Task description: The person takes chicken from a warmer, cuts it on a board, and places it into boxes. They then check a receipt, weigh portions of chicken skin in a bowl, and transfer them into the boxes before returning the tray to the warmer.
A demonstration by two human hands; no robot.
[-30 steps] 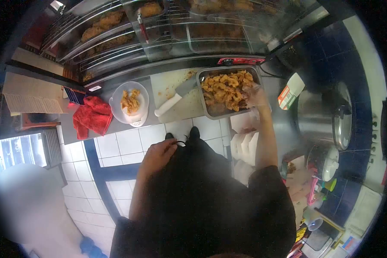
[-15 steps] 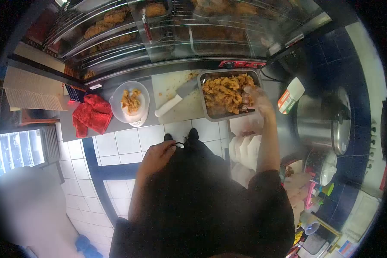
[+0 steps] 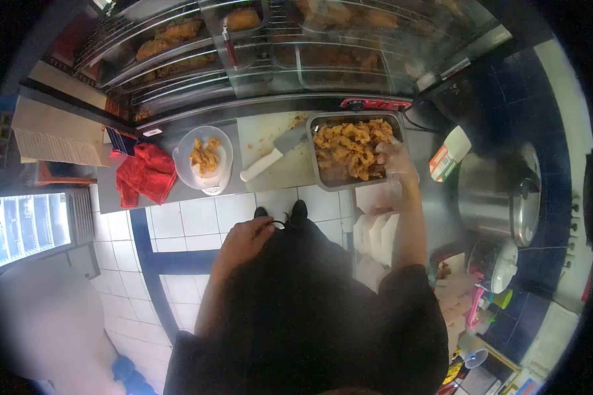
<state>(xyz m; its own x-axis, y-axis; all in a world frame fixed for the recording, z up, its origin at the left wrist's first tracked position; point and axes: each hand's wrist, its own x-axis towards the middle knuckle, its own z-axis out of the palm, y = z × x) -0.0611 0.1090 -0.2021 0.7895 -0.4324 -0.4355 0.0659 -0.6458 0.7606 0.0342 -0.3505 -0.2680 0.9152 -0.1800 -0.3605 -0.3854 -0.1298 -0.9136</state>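
My right hand [image 3: 396, 161], in a clear plastic glove, reaches into a deep metal tray [image 3: 323, 181] at its right side. Its fingers are curled around some of the fried chicken pieces [image 3: 349, 148] heaped there. At my waist, my left hand [image 3: 247, 240] is closed beside a thin dark loop [image 3: 278, 224]; I cannot tell what its fingers hold. Left of the tray, a knife with a white handle [image 3: 262, 164] lies on a white cutting board [image 3: 250, 135]. A clear bowl [image 3: 184, 164] with a few fried pieces [image 3: 205, 155] sits on a white kitchen scale [image 3: 215, 187].
A heated display cabinet [image 3: 244, 108] stands behind the counter. A red cloth [image 3: 148, 174] lies at the left. Right of the tray are a printed carton [image 3: 450, 155], a large steel pot [image 3: 491, 191] and white boxes [image 3: 379, 237]. Another person [image 3: 46, 316] stands lower left, blurred.
The view has shifted slightly, so the counter sits a little lower and to the right. My right hand stays in the tray among the chicken pieces; my left hand stays at my waist.
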